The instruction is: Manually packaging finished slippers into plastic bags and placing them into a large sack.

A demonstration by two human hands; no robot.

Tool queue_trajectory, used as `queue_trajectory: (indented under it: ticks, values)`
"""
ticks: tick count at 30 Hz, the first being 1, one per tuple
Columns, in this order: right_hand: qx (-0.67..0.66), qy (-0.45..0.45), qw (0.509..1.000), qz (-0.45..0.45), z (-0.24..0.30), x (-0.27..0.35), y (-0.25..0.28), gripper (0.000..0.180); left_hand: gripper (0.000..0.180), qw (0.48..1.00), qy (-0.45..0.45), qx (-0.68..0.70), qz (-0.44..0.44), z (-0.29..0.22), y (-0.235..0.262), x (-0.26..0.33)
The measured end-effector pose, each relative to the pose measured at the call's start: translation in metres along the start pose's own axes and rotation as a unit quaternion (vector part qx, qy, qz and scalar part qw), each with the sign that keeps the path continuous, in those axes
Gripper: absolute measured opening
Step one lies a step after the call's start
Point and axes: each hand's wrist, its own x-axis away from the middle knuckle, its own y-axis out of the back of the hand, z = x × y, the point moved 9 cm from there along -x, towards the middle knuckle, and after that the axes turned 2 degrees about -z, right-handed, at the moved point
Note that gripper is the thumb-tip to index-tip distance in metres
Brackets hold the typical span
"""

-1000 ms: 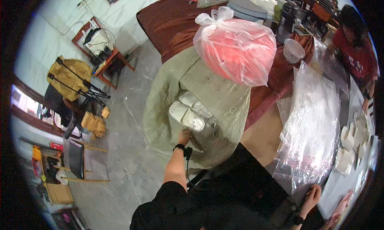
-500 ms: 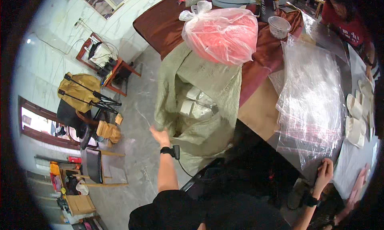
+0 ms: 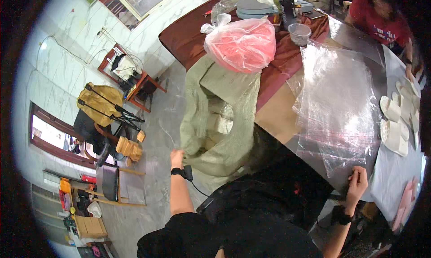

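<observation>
At the near-left rim of a pale green woven sack (image 3: 242, 143), my left hand (image 3: 177, 158) is closed, its fingers against the edge of the fabric. The sack gapes upward. Inside lie clear plastic packages (image 3: 223, 123) with something white in them, partly hidden by the sack's folds. My right hand (image 3: 358, 182) rests at the table's near edge, by the lower corner of a stack of clear plastic bags (image 3: 336, 96). Its fingers are loosely bent and slightly apart, with nothing visible in them.
A tied clear bag of pink items (image 3: 242, 44) sits beyond the sack on a dark red cloth (image 3: 287, 85). White slippers (image 3: 395, 136) lie at the table's right. Across the table is a person in a red shirt (image 3: 379, 22). Chairs (image 3: 107, 186) stand on the left floor.
The view has shifted, so the table things sit further left. My left hand has closed at the sack's rim. The sack's mouth has narrowed, hiding more of the packages.
</observation>
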Motion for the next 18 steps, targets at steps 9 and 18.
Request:
queue_trajectory:
  ticks: [9, 18]
  values:
    - [-0.015, 0.021, 1.000, -0.005, 0.009, 0.001, -0.002, 0.010, 0.073, 0.853, 0.096, 0.504, -0.094, -0.022, 0.016, 0.003]
    - [0.016, 0.026, 1.000, -0.003, 0.015, 0.002, -0.003, 0.010, 0.056, 0.974, 0.127, 0.171, 0.075, 0.018, -0.073, 0.053]
